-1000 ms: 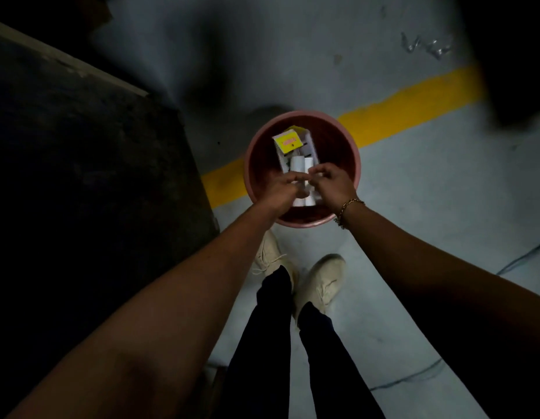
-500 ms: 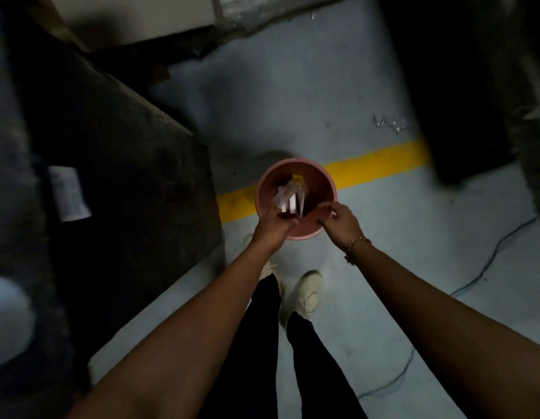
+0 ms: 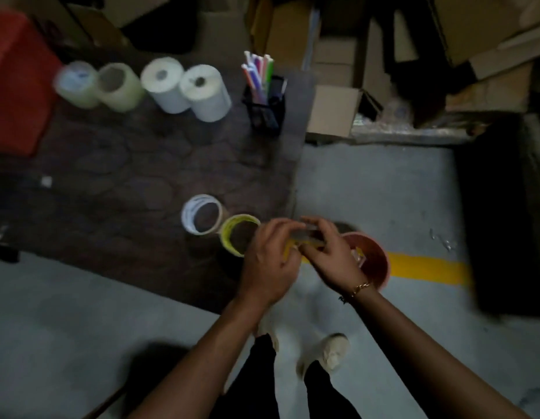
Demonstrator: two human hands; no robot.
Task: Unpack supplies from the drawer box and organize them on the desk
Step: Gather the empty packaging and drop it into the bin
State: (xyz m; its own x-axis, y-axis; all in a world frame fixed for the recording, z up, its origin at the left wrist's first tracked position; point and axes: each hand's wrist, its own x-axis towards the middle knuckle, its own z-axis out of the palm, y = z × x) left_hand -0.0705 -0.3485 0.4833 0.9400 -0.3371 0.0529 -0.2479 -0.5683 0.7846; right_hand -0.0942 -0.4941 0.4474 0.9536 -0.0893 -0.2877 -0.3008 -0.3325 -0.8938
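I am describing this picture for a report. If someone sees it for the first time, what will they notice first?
First, the two hands, left hand and right hand, meeting at the centre around a small blurred object, just beyond the desk's near corner and beside a pink bucket on the floor. Next, the four pale rolls lined up at the desk's far side, with a black pen holder of coloured pens to their right. Two tape rings lie near the hands.
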